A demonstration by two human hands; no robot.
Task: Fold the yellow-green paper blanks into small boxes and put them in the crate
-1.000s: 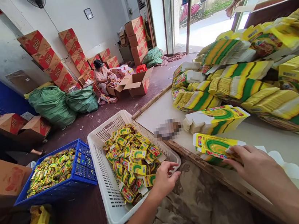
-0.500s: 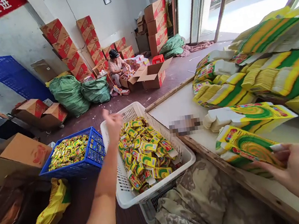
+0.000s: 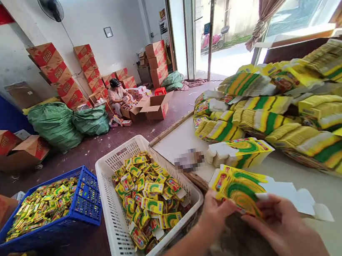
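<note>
A yellow-and-green printed carton (image 3: 240, 190) is held above the near edge of the table, tilted, with white flaps spread out at its right. Whether it is one carton or a few together, I cannot tell. My left hand (image 3: 215, 214) pinches its lower left side. My right hand (image 3: 280, 218) grips the right side, thumb on the printed face. Just beyond lies a small stack of flattened cartons (image 3: 244, 147) on the white table (image 3: 172, 140). Left of my hands, a white plastic basket (image 3: 110, 203) holds many small filled yellow cartons (image 3: 150, 193).
Heaps of flattened cartons (image 3: 263, 111) cover the table's far right. A blue crate (image 3: 87, 197) full of small packets stands left of the basket. Across the floor are green sacks (image 3: 52, 124), stacked cardboard boxes (image 3: 66, 85) and a seated person (image 3: 118, 95) beside an open box (image 3: 155, 107).
My left hand has come from above the white basket to the carton in my right hand. Both hands now hold it, and its white flaps show. The view has swung right.
</note>
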